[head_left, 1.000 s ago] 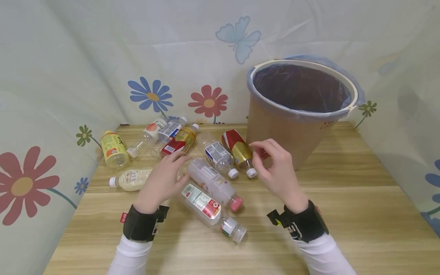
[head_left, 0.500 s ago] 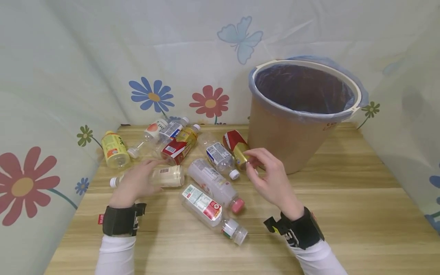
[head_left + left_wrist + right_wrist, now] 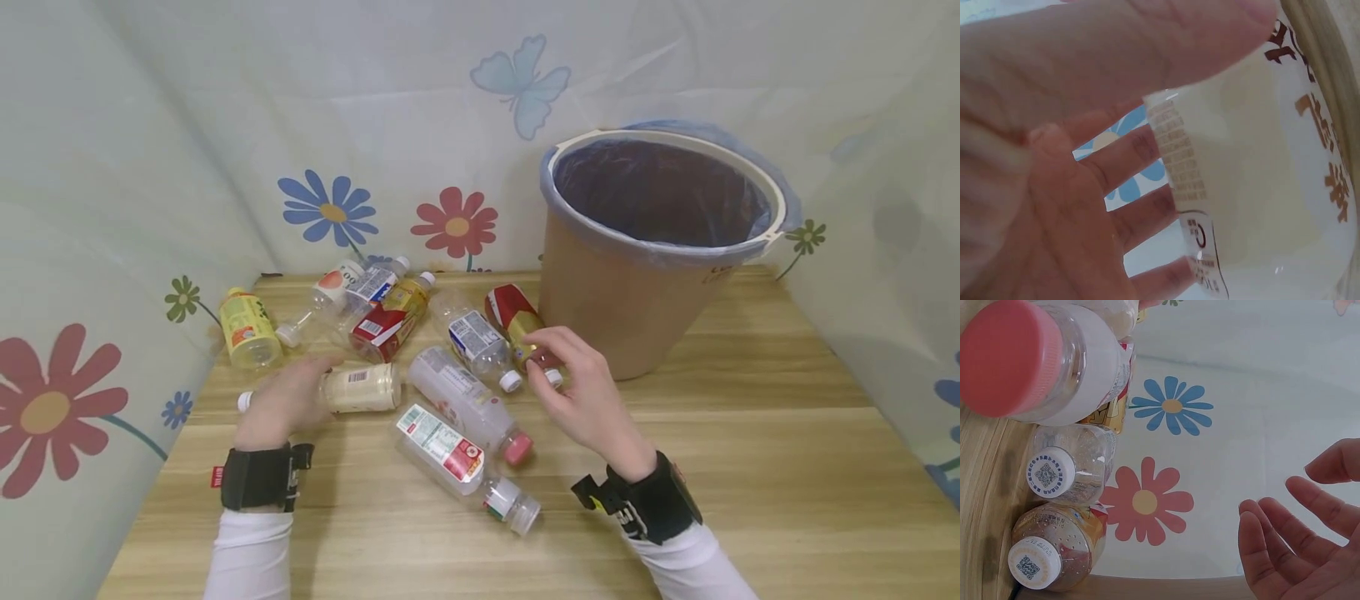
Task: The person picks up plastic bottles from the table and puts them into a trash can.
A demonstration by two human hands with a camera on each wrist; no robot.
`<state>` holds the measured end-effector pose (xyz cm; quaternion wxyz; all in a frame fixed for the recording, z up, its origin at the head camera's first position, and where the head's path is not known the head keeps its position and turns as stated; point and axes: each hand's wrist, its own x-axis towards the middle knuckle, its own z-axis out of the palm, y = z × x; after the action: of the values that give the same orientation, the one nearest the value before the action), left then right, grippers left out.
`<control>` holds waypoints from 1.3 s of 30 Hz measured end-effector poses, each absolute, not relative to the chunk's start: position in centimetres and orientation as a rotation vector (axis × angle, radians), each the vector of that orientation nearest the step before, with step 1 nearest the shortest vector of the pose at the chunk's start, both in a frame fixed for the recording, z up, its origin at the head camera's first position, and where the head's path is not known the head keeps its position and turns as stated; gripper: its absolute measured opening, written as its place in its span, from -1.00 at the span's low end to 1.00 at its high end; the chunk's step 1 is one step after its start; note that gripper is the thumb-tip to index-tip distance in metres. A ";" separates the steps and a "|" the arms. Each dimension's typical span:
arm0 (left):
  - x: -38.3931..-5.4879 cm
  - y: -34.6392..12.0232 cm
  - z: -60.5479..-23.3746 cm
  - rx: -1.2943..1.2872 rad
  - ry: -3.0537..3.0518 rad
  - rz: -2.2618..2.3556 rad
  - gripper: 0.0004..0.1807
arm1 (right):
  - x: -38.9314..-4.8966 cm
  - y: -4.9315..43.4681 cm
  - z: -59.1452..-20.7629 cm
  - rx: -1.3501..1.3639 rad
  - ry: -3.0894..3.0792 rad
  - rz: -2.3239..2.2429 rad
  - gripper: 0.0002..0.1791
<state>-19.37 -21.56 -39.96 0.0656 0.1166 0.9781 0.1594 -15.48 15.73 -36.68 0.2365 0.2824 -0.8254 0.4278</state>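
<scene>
My left hand (image 3: 281, 400) is around the cream-coloured plastic bottle (image 3: 367, 388), which lies on its side with its white cap to the left. In the left wrist view the thumb crosses one side of this bottle (image 3: 1247, 162), and the fingertips touch the other. My right hand (image 3: 581, 392) hovers over the neck end of a red-and-gold bottle (image 3: 513, 308), fingers loosely bent. The right wrist view shows those fingers (image 3: 1310, 540) with nothing between them, apart from the bottles. Left of it lie a clear bottle with a blue-and-white label (image 3: 476, 337) and a pink-capped bottle (image 3: 457, 392).
A tan bin (image 3: 622, 292) with a bluish liner stands at the back right. Nearer me lies a clear bottle with a white-and-red label (image 3: 442, 450). A yellow-labelled bottle (image 3: 251, 325) and several more bottles lie at the back left of the wooden table (image 3: 420, 550).
My left hand has moved left and come around the cream-coloured bottle. The right hand has lowered slightly and shifted left over the red-and-gold bottle. The other bottles have stayed in place.
</scene>
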 end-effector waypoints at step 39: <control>-16.9 -18.9 -35.3 0.619 3.246 0.749 -0.12 | -15.3 15.7 -36.9 0.753 -2.270 1.195 -0.70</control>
<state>-16.94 -18.92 -35.26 -0.1229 0.1812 0.9508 0.2194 -15.28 15.67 -36.85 0.2316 0.2740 -0.8259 0.4349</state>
